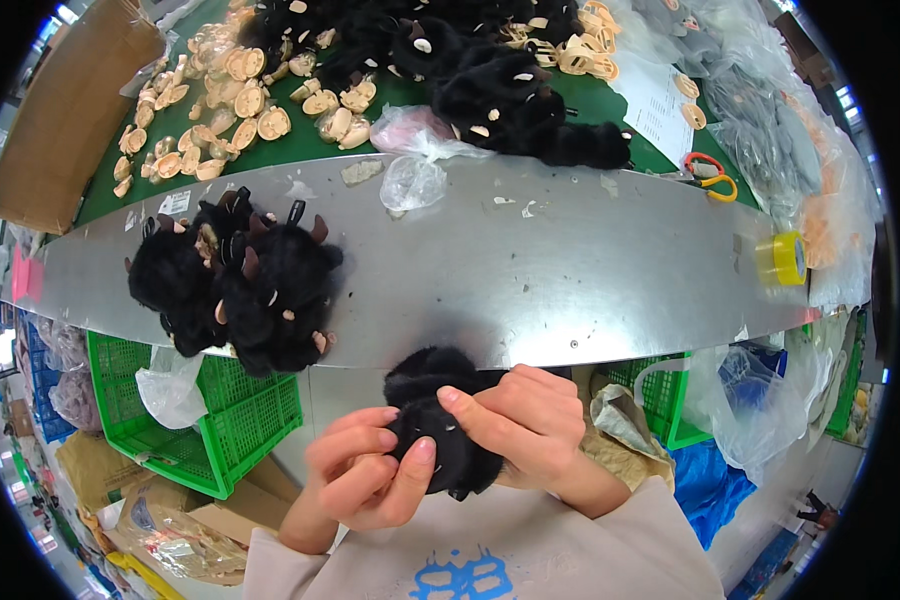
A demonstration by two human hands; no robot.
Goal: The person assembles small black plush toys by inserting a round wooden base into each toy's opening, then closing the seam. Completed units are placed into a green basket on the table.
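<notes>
Both of my hands grip a black furry plush piece [432,370] just off the table's near edge, close to my body. My left hand [365,475] pinches its lower left side between thumb and bent fingers. From the other side my right hand [532,425] closes on it, thumb pressed on the fur near the top. A few small pale specks show on the fur; what they are is too small to tell. Several black plush toys [285,270] with brown horns and pale parts lie heaped on the metal table [450,270], left of my hands.
At the back lie more black plush pieces [500,95] and many beige plastic parts [250,100]. Scissors [718,187] and a yellow tape roll [790,258] are at the right. A clear bag [413,182] sits mid-table. Green crates [225,425] stand below the table edge.
</notes>
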